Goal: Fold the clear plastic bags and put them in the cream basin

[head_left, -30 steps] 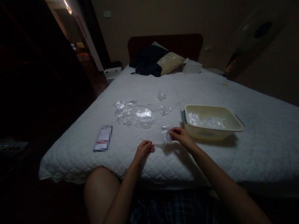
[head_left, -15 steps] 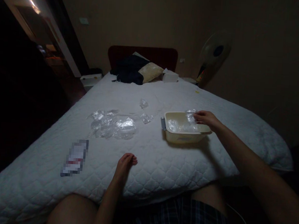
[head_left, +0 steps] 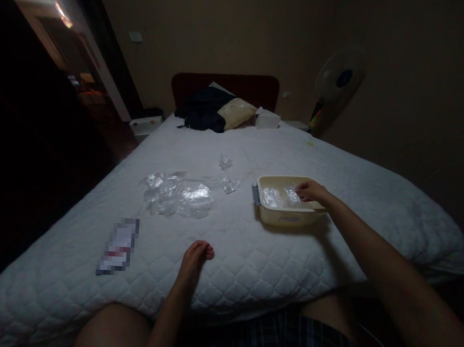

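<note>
A cream plastic tub [head_left: 292, 217] with a grey handle stands on the white quilted bed, clear plastic bags [head_left: 272, 197] lying inside it. My right hand [head_left: 311, 192] reaches over the tub's right side, its fingers pinched on a clear plastic bag [head_left: 292, 194] inside the tub. Near the bed's front, my left hand [head_left: 199, 251] rests with curled fingers and nothing visible in it. Crumpled clear plastic bags [head_left: 175, 193] are spread on the bed to the left. Smaller clear pieces [head_left: 228, 185] lie between them and the tub.
A pixelated packet [head_left: 118, 246] lies at the front left of the bed [head_left: 250, 258]. Dark cloth [head_left: 204, 109], a beige pillow [head_left: 236, 113] and a white box [head_left: 267, 120] are by the headboard. A fan [head_left: 342, 78] stands behind at right.
My right hand has lowered the plastic bag from the tub's rim level down into the tub. My left hand has stayed in place. The whole view has shifted slightly.
</note>
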Demonstrator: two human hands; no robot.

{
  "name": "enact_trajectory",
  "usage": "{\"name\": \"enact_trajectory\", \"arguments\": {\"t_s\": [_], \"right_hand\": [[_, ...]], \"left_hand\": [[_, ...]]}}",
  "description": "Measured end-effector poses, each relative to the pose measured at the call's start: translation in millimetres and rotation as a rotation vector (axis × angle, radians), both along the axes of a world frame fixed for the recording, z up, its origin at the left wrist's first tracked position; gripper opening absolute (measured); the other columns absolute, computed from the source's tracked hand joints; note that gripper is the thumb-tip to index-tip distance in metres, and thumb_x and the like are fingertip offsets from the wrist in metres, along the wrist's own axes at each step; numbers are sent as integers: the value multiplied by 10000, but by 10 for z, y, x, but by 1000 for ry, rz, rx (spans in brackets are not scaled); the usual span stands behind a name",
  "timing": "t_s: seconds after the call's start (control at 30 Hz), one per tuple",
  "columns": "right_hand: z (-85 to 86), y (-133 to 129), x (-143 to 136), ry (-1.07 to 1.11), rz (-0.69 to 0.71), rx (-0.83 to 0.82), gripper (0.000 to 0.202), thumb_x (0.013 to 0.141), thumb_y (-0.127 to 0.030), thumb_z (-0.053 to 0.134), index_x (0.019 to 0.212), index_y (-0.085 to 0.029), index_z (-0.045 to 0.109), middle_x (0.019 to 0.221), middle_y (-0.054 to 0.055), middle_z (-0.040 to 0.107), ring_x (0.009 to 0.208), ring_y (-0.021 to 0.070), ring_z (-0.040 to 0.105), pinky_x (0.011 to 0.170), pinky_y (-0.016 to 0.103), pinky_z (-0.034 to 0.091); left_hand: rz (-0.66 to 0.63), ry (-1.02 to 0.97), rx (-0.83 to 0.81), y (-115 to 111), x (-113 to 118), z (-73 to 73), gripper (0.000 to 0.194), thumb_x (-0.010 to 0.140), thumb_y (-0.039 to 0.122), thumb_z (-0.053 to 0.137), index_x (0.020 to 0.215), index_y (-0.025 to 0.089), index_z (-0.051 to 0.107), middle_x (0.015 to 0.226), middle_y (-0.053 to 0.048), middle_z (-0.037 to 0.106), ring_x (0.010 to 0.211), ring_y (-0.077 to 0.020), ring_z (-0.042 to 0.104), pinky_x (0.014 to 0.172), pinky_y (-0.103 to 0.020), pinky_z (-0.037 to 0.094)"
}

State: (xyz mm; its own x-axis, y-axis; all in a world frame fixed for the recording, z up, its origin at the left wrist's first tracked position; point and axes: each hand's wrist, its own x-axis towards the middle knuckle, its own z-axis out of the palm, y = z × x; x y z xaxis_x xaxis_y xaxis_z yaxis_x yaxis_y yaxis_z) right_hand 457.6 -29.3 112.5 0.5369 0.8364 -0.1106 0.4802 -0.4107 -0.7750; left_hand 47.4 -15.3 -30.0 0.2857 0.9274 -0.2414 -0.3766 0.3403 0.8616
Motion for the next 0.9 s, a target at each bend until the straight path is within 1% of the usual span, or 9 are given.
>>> {"name": "enact_trajectory", "arguments": {"t_s": [0.13, 0.2, 0.27, 0.37, 0.47, 0.57, 0.67, 0.77, 0.9], "right_hand": [[-141, 79, -8, -170, -23, -86, 113, 579, -127, 652, 503, -127, 569, 412, 5, 515, 427, 132, 522, 463, 265, 443], [-210, 93, 11, -269, -39, -105, 60, 589, -118, 633, 546, -124, 591, 455, 23, 545, 479, 151, 552, 492, 264, 436], [-256, 90, 27, -352, -43, -120, 18, 603, -111, 613, 620, -114, 617, 547, 57, 595, 556, 167, 580, 523, 257, 429], [-275, 64, 24, -440, -40, -160, 134, 601, -125, 621, 731, -96, 632, 683, 108, 634, 648, 191, 597, 543, 254, 422], [-249, 31, -13, -511, -41, -195, 301, 562, -132, 653, 856, -79, 613, 806, 151, 636, 742, 230, 596, 568, 267, 422], [-208, 16, -55, -550, -38, -213, 386, 560, -110, 636, 941, -80, 579, 880, 163, 624, 793, 238, 586, 582, 262, 421], [-177, 37, -89, -533, -1, -229, 318, 594, -93, 590, 911, -102, 584, 853, 128, 630, 739, 202, 591, 556, 233, 419], [-153, 87, -125, -465, 54, -263, 230, 632, -79, 553, 856, -106, 599, 721, 75, 633, 612, 148, 591, 512, 200, 419], [-138, 154, -188, -378, 104, -303, 248, 658, -47, 511, 877, -101, 613, 626, 34, 621, 498, 101, 573, 474, 171, 423]], "left_hand": [[-6, -14, 6, -15, 2, 11, 241, 587, 302, 698, 676, 127, 558, 597, -24, 614, 558, -128, 576, 551, -250, 455], [-13, -22, 11, -23, 3, 26, 240, 590, 301, 695, 679, 127, 557, 596, -21, 611, 558, -123, 573, 550, -242, 449], [-14, -21, 15, -30, 4, 44, 242, 586, 301, 694, 678, 126, 555, 596, -21, 609, 559, -123, 572, 548, -240, 446], [-15, -6, 15, -35, 6, 58, 252, 579, 308, 693, 677, 123, 553, 598, -24, 606, 563, -129, 575, 552, -246, 448], [-5, -7, 15, -31, 8, 43, 257, 582, 313, 690, 681, 121, 551, 599, -22, 602, 559, -128, 575, 551, -249, 450], [-5, -25, 24, -25, 8, 20, 248, 596, 308, 684, 687, 119, 551, 607, -23, 602, 560, -125, 573, 551, -247, 447], [-12, -22, 19, -23, 8, 18, 237, 600, 300, 679, 680, 120, 547, 604, -25, 602, 555, -123, 569, 546, -246, 443], [-11, -13, 10, -27, 11, 41, 235, 598, 297, 678, 674, 121, 543, 596, -22, 600, 550, -123, 567, 545, -247, 442], [-8, -10, 5, -41, 12, 80, 239, 601, 304, 674, 676, 116, 547, 599, -24, 600, 556, -122, 570, 543, -240, 439]]}}
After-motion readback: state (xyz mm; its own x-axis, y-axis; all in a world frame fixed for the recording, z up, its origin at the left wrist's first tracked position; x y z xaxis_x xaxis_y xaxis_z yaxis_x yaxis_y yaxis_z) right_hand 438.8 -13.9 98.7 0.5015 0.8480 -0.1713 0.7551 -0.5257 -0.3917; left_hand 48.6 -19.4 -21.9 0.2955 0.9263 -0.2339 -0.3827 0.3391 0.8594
